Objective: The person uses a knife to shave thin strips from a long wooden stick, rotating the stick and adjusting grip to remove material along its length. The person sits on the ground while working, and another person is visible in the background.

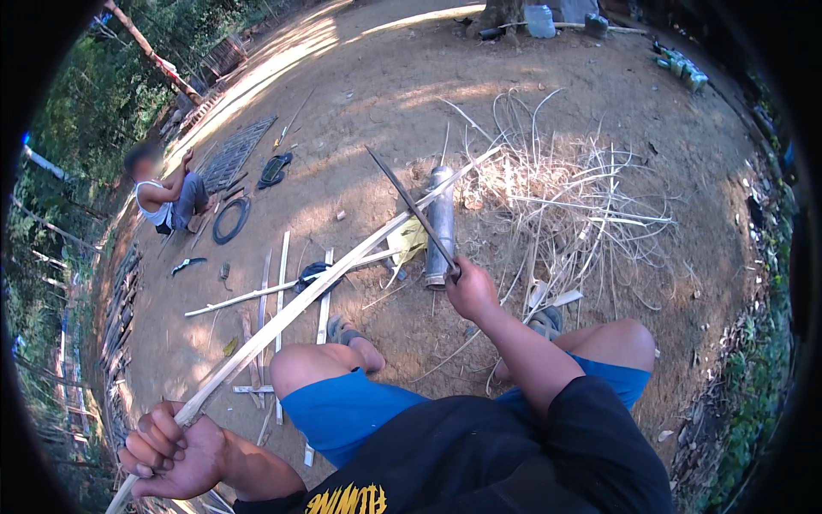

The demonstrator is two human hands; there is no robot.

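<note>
At the lower left, my left hand (175,450) is closed around a long pale bamboo strip (300,301). The strip slants up and right, its far end reaching the edge of a pile of shavings (569,193). My right hand (471,291) grips a machete (399,190) with a long dark blade pointing up and left. In this view the blade crosses the strip; whether they touch, I cannot tell. Behind the blade a grey cylinder (440,218) lies on the ground, with a yellowish piece (410,241) beside it. The machete's handle is mostly hidden in my fist.
Cut strips (282,283) and a dark bundle (315,278) lie on the dirt left of my feet. Farther left, another person (167,195) sits near a black coil (231,221) and a slatted panel (240,152). A clear jug (539,21) stands at the far edge.
</note>
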